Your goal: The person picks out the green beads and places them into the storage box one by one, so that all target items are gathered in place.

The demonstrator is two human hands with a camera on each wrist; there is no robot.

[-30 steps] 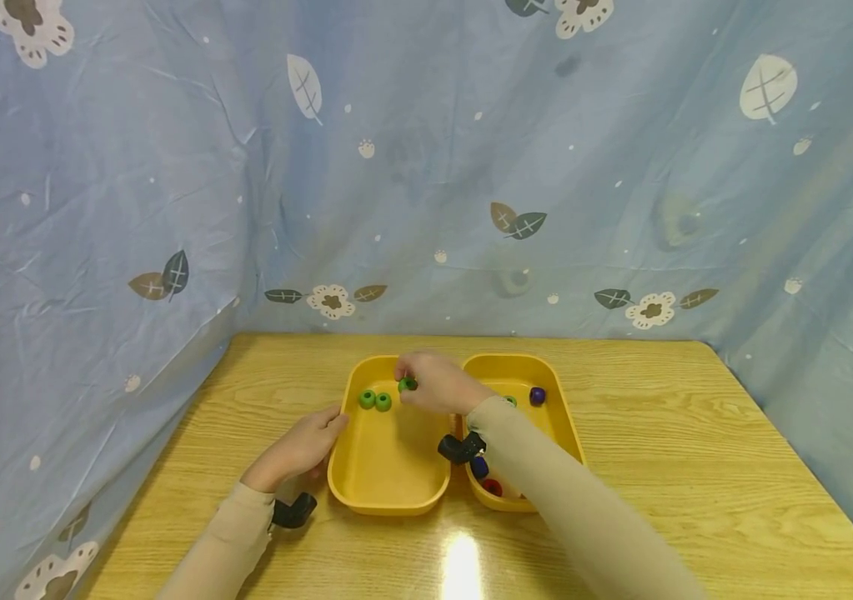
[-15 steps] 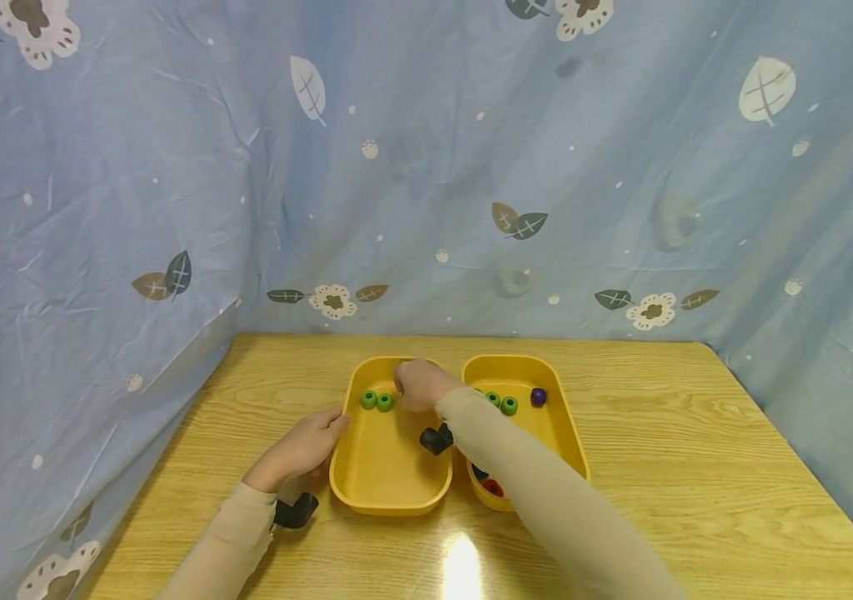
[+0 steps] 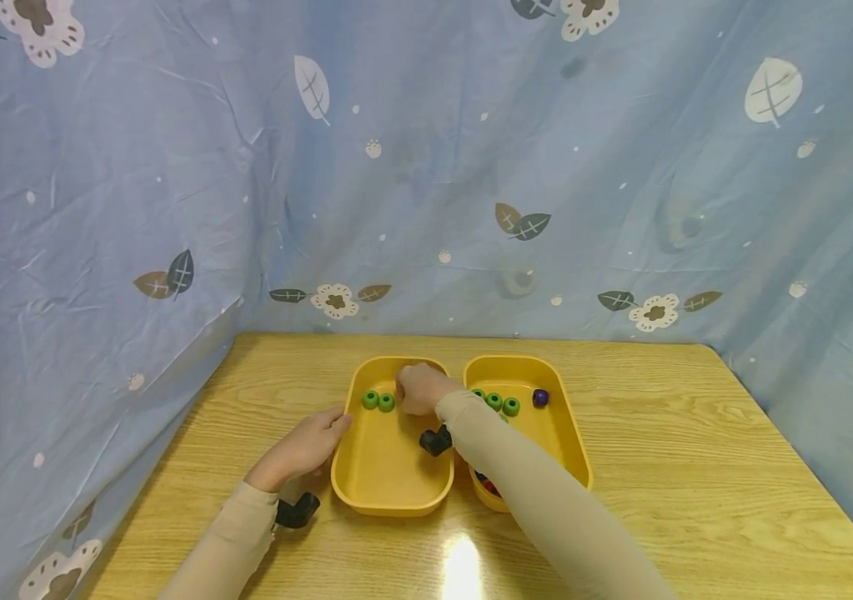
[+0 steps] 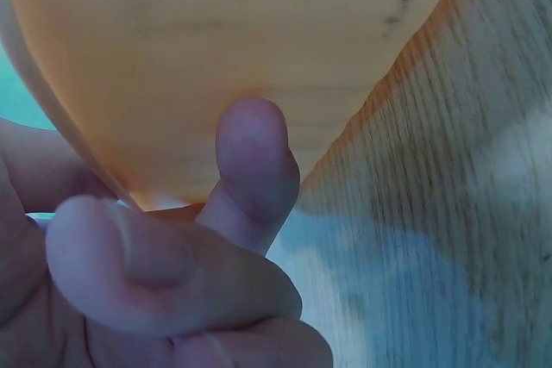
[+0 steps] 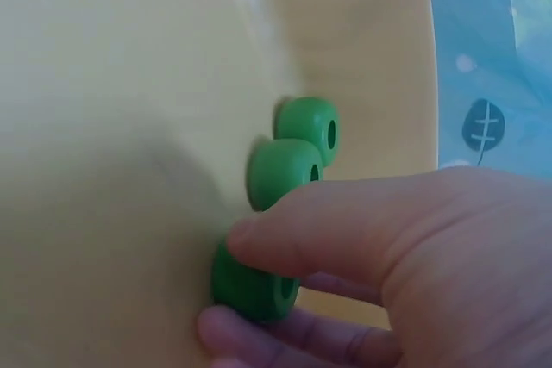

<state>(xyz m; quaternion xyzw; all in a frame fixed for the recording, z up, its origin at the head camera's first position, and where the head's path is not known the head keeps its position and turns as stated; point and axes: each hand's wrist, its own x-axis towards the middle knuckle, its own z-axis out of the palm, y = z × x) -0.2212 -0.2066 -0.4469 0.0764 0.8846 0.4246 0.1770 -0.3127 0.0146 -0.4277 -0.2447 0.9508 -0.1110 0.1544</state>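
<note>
My left hand (image 3: 300, 452) grips the left rim of the left yellow tray (image 3: 392, 507); in the left wrist view one finger (image 4: 254, 152) presses its outer wall. My right hand (image 3: 420, 390) reaches into the same tray near its far end. There it pinches a green bead (image 5: 246, 286) between thumb and fingers, low at the tray floor; in the head view the hand hides this bead. Two other green beads, one nearer (image 5: 280, 172) and one farther (image 5: 304, 122), stand in a line beside it, their holes showing.
To the right stands a second yellow tray (image 3: 579, 450), partly under my right sleeve. It holds several green beads (image 3: 494, 402), a purple bead (image 3: 540, 397) and a red piece (image 3: 490, 487). A patterned blue cloth (image 3: 426, 167) hangs behind the wooden table (image 3: 696, 450).
My right hand has lowered the green bead into the left tray, beside the two green ones, and has stayed about there for the last half second. The left hand has kept its place.
</note>
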